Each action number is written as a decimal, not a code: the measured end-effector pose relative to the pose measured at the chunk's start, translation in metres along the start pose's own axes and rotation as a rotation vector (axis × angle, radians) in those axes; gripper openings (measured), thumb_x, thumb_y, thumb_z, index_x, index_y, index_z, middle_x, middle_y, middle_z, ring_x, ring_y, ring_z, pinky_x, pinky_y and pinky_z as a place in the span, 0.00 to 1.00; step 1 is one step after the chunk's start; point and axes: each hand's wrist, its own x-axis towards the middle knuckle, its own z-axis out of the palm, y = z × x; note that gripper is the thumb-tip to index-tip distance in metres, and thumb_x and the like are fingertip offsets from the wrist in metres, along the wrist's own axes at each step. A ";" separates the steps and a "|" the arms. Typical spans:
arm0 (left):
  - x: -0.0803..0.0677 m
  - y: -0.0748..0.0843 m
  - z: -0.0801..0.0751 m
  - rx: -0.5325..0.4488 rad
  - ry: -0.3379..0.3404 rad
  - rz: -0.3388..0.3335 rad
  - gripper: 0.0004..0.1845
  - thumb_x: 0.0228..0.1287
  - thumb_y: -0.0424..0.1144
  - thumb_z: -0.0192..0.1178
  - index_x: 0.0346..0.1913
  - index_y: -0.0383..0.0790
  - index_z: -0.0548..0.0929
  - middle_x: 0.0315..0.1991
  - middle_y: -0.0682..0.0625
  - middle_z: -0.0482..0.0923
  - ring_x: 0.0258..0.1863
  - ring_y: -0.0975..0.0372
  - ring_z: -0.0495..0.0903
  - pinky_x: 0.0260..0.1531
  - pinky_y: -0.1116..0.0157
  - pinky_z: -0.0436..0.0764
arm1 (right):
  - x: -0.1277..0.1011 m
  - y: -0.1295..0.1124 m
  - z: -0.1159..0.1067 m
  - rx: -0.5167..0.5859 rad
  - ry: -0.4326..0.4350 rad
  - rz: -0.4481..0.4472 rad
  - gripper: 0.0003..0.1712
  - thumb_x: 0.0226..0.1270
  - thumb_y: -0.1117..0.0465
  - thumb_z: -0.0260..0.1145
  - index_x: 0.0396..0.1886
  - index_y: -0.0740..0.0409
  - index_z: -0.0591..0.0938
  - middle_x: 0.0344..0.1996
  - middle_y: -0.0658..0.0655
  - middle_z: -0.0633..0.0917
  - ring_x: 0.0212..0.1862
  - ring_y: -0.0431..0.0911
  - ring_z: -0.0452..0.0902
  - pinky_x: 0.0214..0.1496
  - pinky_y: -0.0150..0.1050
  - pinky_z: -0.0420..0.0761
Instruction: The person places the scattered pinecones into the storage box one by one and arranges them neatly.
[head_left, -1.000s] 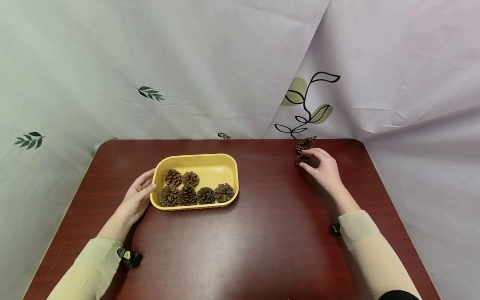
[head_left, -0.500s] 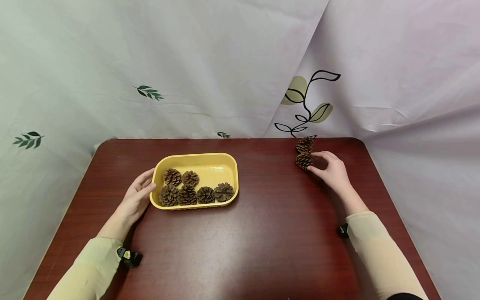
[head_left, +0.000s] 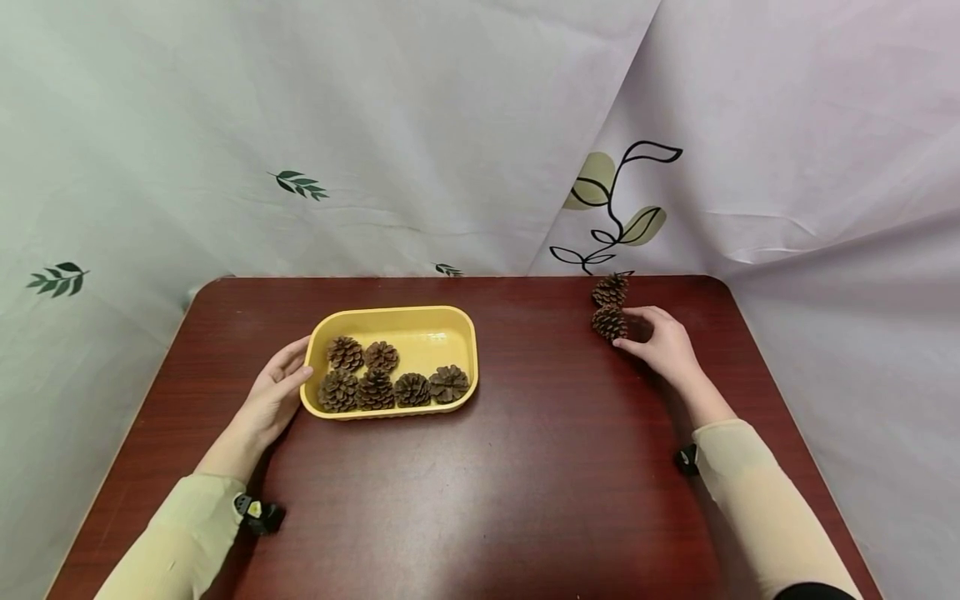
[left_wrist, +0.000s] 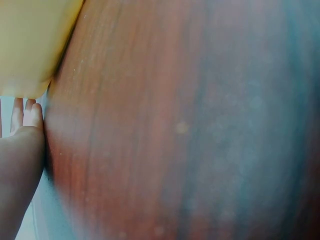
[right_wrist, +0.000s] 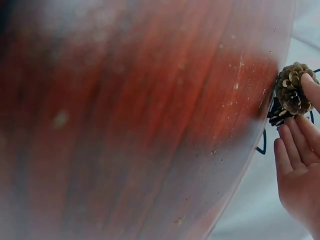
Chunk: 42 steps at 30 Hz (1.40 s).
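A yellow tray [head_left: 459, 329] on the dark red table [head_left: 525, 467] holds several pine cones [head_left: 375, 387]. My left hand [head_left: 296, 367] rests flat against the tray's left end with relaxed fingers; the left wrist view shows the tray corner [left_wrist: 35, 45] and my fingers [left_wrist: 27, 115]. At the far right two loose pine cones lie close together. My right hand [head_left: 628, 327] pinches the nearer pine cone [head_left: 609, 322] between thumb and fingertips. In the right wrist view this cone [right_wrist: 291, 94] sits between thumb and fingers [right_wrist: 295, 145]. The farther cone [head_left: 610, 290] lies just behind it.
Draped white cloth with leaf prints [head_left: 615, 208] hangs right behind the table's back edge. The table's right rim [head_left: 757, 342] lies close to my right hand. Both forearms lie over the table's near corners.
My right hand has shifted slightly to the right, from partly over the nearer loose cone to beside it, with thumb and fingertips now on it. The left hand and tray have not moved.
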 end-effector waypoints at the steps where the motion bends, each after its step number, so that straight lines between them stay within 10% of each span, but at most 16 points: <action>1: 0.000 0.000 0.000 0.000 0.001 -0.001 0.26 0.69 0.20 0.40 0.69 0.35 0.61 0.60 0.51 0.73 0.55 0.63 0.76 0.50 0.70 0.78 | 0.000 0.000 0.000 -0.003 -0.005 0.005 0.32 0.47 0.56 0.77 0.54 0.59 0.79 0.50 0.61 0.81 0.53 0.56 0.75 0.54 0.52 0.71; 42: 0.001 -0.001 -0.001 -0.002 0.001 0.004 0.26 0.69 0.19 0.40 0.69 0.35 0.61 0.60 0.51 0.73 0.54 0.63 0.77 0.49 0.70 0.78 | 0.003 -0.009 0.000 0.205 -0.084 0.130 0.28 0.54 0.52 0.73 0.54 0.58 0.79 0.49 0.61 0.83 0.49 0.56 0.81 0.50 0.48 0.79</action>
